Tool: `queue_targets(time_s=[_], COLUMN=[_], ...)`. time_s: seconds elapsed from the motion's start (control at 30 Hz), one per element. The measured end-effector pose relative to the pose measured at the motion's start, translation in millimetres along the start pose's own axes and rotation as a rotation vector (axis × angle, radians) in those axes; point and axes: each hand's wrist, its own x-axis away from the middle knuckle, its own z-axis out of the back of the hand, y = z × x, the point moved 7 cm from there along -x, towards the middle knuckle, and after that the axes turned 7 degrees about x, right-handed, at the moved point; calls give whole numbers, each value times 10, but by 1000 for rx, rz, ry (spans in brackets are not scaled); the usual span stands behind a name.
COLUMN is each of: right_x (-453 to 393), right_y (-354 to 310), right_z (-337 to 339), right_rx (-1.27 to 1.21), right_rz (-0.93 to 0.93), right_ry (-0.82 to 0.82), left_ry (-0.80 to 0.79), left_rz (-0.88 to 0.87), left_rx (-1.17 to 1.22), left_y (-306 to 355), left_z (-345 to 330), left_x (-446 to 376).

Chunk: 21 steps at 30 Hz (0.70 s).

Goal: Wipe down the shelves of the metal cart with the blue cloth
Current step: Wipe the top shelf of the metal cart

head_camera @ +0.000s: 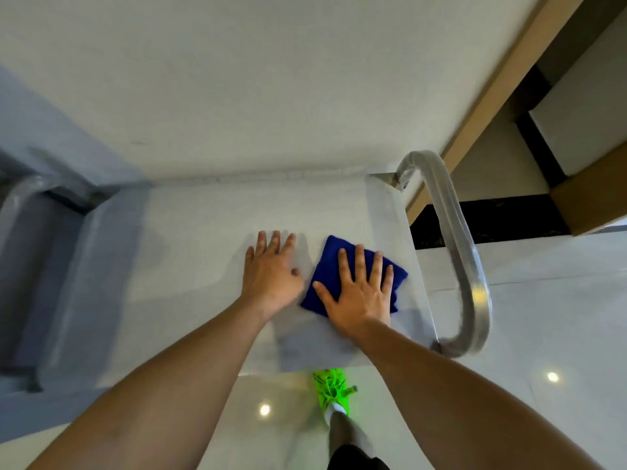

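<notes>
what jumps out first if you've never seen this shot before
The deep blue cloth stands out most, lying on the pale top shelf of the cart near its right end, with the right hand pressed flat on it. The left hand lies flat on the shelf just beside it, and a bright green shoe shows below the shelf's near edge.

The person has bare forearms, a bright green laced shoe (331,390), a white sock (334,409) and dark shorts (356,457).
</notes>
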Motion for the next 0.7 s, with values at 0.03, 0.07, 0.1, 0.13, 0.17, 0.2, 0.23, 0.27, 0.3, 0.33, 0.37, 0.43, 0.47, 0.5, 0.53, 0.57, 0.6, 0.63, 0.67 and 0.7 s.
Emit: queue_targets(time_s=[0.03,0.07,0.1,0.13,0.17,0.2,0.23,0.27,0.3,0.33,0.37,0.43,0.47,0.5,0.53,0.57,0.6,0.63,0.67,0.7], right_x=[165,325,484,639,785,926,1051,1150,1223,1278,1322,1406,1455,1508,1562,1613,1665,1722,1785,1859], right_y=[-33,-66,-104,-147,-189,-235,-278,-319,-369,-414,-455,-526,-555,-580,-590,-595,-604,-615,-622,-624], right_z=[-48,-92,-137,-185,-233,-275,-310,-337,-357,-371,-380,-397,-397,-391,-377,-353,-326,-309,-315,-350], right_rx=[11,22,30,38,40,34,23,11,-1,-13,-26,-45,-51,-62,-87,-124,-165,-202,-237,-271], right_rz=[0,-3,-6,-8,-8,-11,-19,-27,-30,-32,-32,-10,15,43,66,83,94,103,114,131], right_ry=[-4,-3,-3,-9,-18,-20,-15,-8,1,10,17,46,74,109,151,198,243,280,305,316], left_ry=[34,67,92,107,114,118,127,138,150,162,177,214,226,237,249,264,282,299,313,321], left_rz=[-9,-19,-30,-37,-39,-38,-35,-30,-20,-11,-5,-3,-2,6,18,30,38,46,55,68], left_rx=[25,46,65,85,104,116,120,114,102,94,95,118,132,146,157,164,168,171,179,193], left_y=[-16,-40,-72,-114,-164,-228,-299,-377,-464,-551,-634,-788,-849,-906,-954,-988,-1012,-1027,-1037,-1044], left_z=[16,24,23,12,-7,-30,-52,-72,-86,-99,-112,-151,-180,-218,-267,-322,-380,-441,-511,-591], left_x=[154,321,500,685,871,1067,1255,1430,1591,1737,1871,2115,2217,2316,2411,2501,2587,2671,2746,2817])
